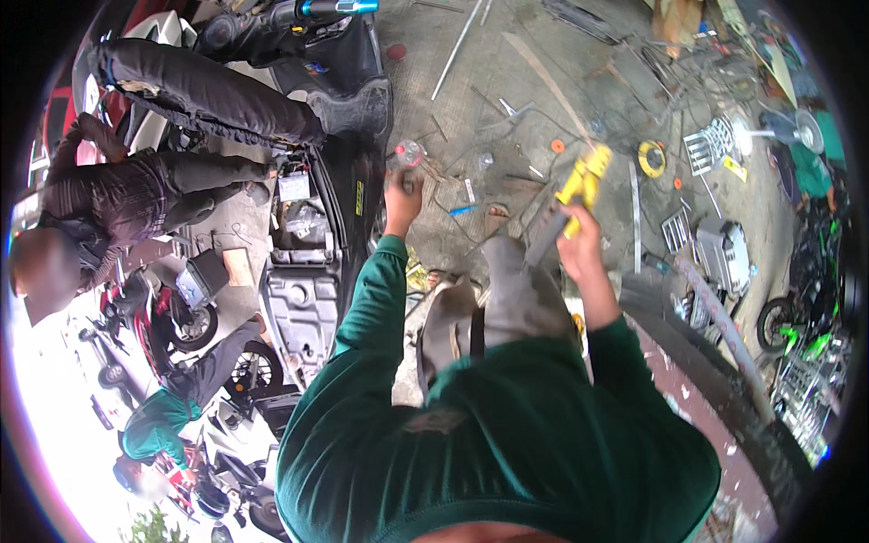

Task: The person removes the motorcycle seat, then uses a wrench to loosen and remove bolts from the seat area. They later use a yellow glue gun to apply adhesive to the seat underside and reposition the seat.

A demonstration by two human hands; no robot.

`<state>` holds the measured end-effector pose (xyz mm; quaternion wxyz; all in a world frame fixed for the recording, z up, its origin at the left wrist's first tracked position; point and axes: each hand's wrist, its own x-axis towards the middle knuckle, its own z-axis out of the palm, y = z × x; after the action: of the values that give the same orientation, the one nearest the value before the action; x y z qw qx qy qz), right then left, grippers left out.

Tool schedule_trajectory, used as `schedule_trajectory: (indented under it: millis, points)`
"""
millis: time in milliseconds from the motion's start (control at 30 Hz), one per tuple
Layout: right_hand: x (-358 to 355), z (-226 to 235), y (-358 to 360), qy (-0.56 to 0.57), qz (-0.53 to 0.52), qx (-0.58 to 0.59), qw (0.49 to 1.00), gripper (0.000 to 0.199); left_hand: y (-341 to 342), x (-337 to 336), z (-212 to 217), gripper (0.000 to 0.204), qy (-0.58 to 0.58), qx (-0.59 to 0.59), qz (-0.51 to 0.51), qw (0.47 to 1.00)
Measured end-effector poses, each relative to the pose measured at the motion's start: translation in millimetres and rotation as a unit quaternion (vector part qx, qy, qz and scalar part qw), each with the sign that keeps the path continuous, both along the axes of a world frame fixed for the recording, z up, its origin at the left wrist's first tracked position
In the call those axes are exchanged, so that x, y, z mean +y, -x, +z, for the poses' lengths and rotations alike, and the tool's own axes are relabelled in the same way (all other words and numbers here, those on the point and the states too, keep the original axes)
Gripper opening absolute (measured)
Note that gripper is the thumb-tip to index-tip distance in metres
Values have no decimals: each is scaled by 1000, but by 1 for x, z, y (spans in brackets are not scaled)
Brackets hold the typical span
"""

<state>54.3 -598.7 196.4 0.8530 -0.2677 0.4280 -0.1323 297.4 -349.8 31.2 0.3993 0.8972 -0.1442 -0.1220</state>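
Observation:
My right hand (581, 242) is closed around a yellow hand tool (584, 179), held out in front of my right knee. Its exact kind is unclear, and a dark grey, bar-like shape (545, 233) shows beside it. Out to the left, my left hand (402, 204) has its fingers curled beside the scooter. Something dark shows at its fingertips, too small to name. Just beyond them is a clear, round plastic thing with a pink-red part (409, 152); whether I touch it cannot be seen.
A black scooter (344, 190) with its underseat compartment exposed stands close on my left. Cables, metal strips, a yellow tape roll (651, 158) and scattered bits cover the concrete. A fan (808, 131) and metal racks are at right. Two other people (100, 208) are at left among motorcycles.

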Motion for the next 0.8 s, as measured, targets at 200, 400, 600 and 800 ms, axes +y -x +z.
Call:
schedule_trajectory:
  millis: [200,400,600,800]
  points:
    - [-20,-139,40,133,-60,86,986,34,-72,25,-274,84,-279,86,-26,956]
    - [-25,-185,90,43,-103,2,994,37,-172,-25,-397,57,-300,112,-11,947]
    - [-2,-130,101,56,-76,-6,996,43,-110,-6,-326,37,-235,96,43,966]
    - [1,-58,104,162,67,-42,984,54,-49,110,-21,35,-73,-87,93,989]
